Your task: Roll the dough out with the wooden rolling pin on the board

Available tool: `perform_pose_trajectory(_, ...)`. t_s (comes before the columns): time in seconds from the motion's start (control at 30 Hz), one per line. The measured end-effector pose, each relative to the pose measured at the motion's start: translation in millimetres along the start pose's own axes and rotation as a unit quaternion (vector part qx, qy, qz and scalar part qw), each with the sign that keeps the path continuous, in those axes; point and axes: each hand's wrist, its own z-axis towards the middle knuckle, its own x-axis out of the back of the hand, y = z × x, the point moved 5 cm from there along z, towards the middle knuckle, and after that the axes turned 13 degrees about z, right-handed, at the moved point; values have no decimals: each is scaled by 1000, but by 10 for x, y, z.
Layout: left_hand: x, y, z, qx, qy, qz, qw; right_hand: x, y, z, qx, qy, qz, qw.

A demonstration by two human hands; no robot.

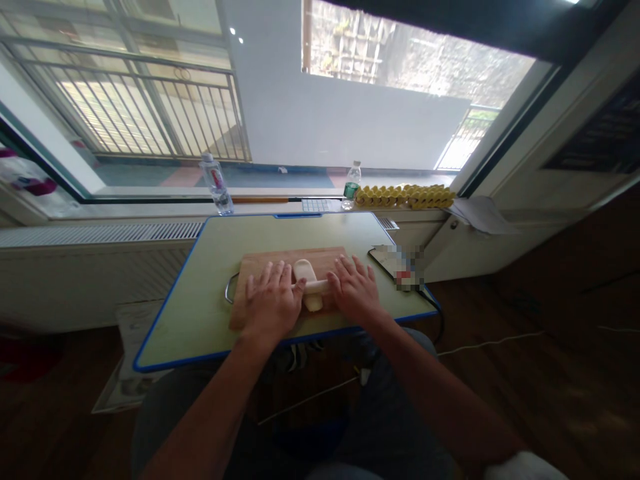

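Observation:
A short pale rolling pin (316, 287) lies crosswise over a strip of whitish dough (304, 269) on a wooden cutting board (295, 255). The dough shows beyond and in front of the pin. My left hand (273, 297) lies palm down over the pin's left end, fingers stretched forward, its thumb along the pin. Over the right end rests my right hand (356, 287), also palm down with fingers spread, its thumb touching the pin. Both palms hide the ends of the pin.
The board lies on a small table (190, 307) with a blue rim. A phone-like device (387, 263), partly blurred, lies at right with a black cable. Two bottles, one at left (217, 183) and one at right (352, 183), and a yellow bumpy object (405, 197) stand along the windowsill.

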Motion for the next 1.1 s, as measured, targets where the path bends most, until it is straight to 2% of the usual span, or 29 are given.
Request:
perform_pose_trajectory(0.1, 0, -50, 335, -2, -31, 8, 999, 26, -21, 291, 14, -24, 8, 1000)
perform_pose_trajectory(0.17, 17, -67, 479, -11, -51, 15, 999, 43, -4, 403, 46, -66, 39, 996)
perform_pose_trajectory(0.23, 43, -70, 535, -23, -62, 18, 998, 54, 33, 410, 87, -109, 76, 987)
perform_pose_trajectory(0.3, 71, -76, 533, -32, -65, 19, 997, 65, 74, 347, 118, -121, 98, 981)
perform_pose_trajectory(0.5, 64, -188, 542, -3, -75, 34, 997, 13, 42, 177, 146, -71, 108, 981)
perform_pose_trajectory(0.63, -15, -241, 604, 19, -76, 44, 996, -40, -17, 217, 140, -63, 112, 982)
perform_pose_trajectory(0.8, -30, -227, 646, 45, -61, 36, 996, 10, -49, 334, 132, -32, 116, 984)
perform_pose_trajectory(1.0, 35, -224, 513, 54, -64, 27, 996, 102, -101, 284, 162, -4, 124, 979)
perform_pose_trajectory(1.1, 15, -242, 430, 51, -71, 40, 995, 92, -110, 258, 152, -14, 124, 980)
